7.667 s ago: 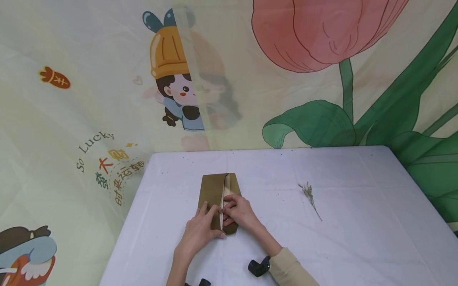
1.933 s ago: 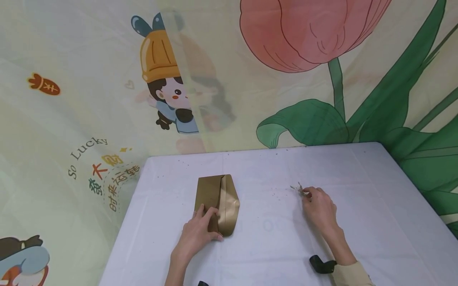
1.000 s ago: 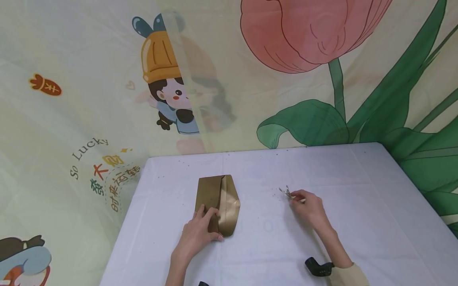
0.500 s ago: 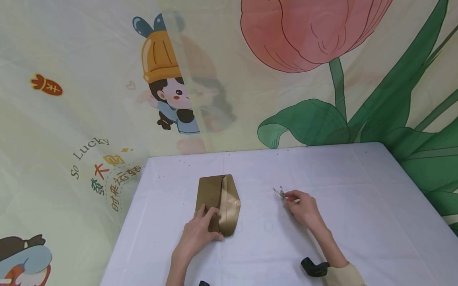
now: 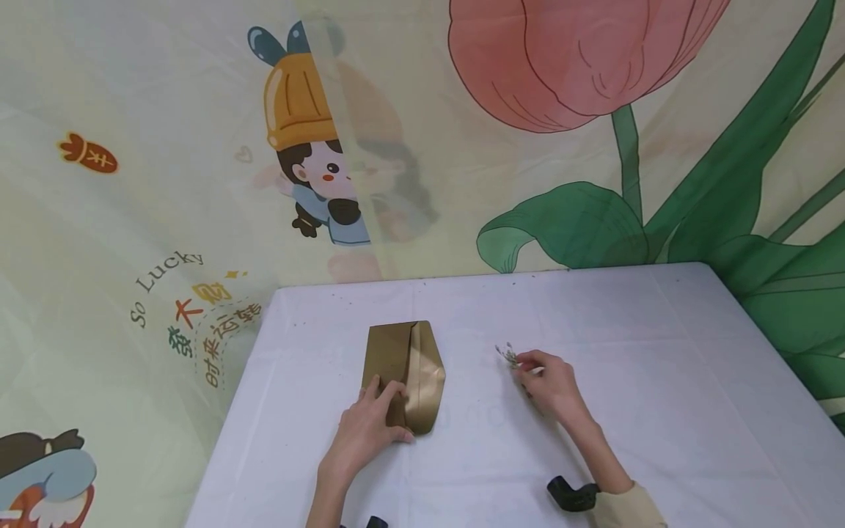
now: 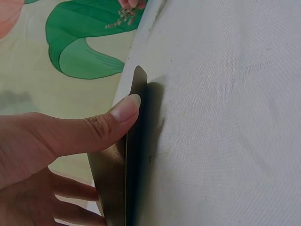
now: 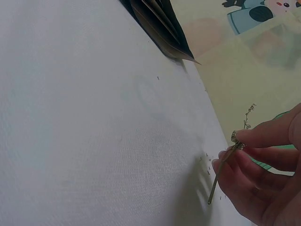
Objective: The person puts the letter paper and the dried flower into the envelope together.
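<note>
A gold envelope (image 5: 425, 374) lies on the white-covered table with its pointed flap opened out to the right. My left hand (image 5: 366, 423) holds its near left part, thumb at the near edge and fingers over the front. In the left wrist view, the thumb presses on the edge of the envelope (image 6: 110, 176). Right of the envelope, my right hand (image 5: 553, 383) pinches a small dried flower sprig (image 5: 507, 356) between thumb and fingers. The right wrist view shows the sprig (image 7: 217, 181) above the cloth, its thin stem hanging below the fingers.
The white tablecloth (image 5: 660, 381) has tiny dark crumbs scattered along its far side. Behind the table hangs a printed backdrop (image 5: 422, 95) with a big tulip and cartoon figures. Black wrist cameras (image 5: 571, 494) sit on both wrists.
Earlier both hands were at the envelope's opening while the sprig lay at right. The right hand has since picked up the sprig and carried it left; the left hand stays on the envelope.
</note>
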`<action>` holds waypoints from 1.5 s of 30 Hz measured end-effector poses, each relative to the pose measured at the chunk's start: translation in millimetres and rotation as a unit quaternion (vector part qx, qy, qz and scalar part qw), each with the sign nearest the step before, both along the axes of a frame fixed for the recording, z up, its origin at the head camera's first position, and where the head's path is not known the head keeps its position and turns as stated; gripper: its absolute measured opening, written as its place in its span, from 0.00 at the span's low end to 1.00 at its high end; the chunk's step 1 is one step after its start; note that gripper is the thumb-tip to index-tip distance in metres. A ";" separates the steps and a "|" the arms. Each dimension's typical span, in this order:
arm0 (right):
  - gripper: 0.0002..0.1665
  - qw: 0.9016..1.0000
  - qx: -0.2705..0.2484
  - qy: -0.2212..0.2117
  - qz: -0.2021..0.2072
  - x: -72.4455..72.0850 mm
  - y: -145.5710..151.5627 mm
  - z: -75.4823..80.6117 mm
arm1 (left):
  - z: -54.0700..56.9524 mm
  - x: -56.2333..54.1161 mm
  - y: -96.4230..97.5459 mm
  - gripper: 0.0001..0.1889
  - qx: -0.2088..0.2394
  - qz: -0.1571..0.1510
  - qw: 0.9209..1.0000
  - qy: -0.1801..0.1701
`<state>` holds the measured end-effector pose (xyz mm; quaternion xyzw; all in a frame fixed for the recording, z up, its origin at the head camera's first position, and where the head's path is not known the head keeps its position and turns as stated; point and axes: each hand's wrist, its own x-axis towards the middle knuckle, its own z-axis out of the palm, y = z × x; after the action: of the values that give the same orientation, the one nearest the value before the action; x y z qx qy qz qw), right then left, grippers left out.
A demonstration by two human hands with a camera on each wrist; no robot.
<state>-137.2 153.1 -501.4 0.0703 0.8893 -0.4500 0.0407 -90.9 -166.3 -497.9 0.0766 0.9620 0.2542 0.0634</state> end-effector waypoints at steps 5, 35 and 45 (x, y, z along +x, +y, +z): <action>0.16 1.000 -0.009 0.000 -0.004 -0.1 -5.3 0.1 | 0.0 0.3 0.3 0.34 -0.001 -0.002 1.000 0.001; 0.12 0.995 -0.094 -0.013 -0.001 1.4 -34.1 -1.0 | 0.1 -1.3 1.6 0.34 0.001 0.007 1.000 -0.005; 0.12 0.994 -0.110 -0.008 0.002 0.9 -40.5 -1.2 | -0.6 -1.0 1.5 0.35 0.002 0.009 1.000 -0.007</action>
<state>-136.3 112.6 -502.7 0.0669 0.8341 -0.5447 0.0560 -92.0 -164.8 -498.4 0.0662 0.9618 0.2571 0.0673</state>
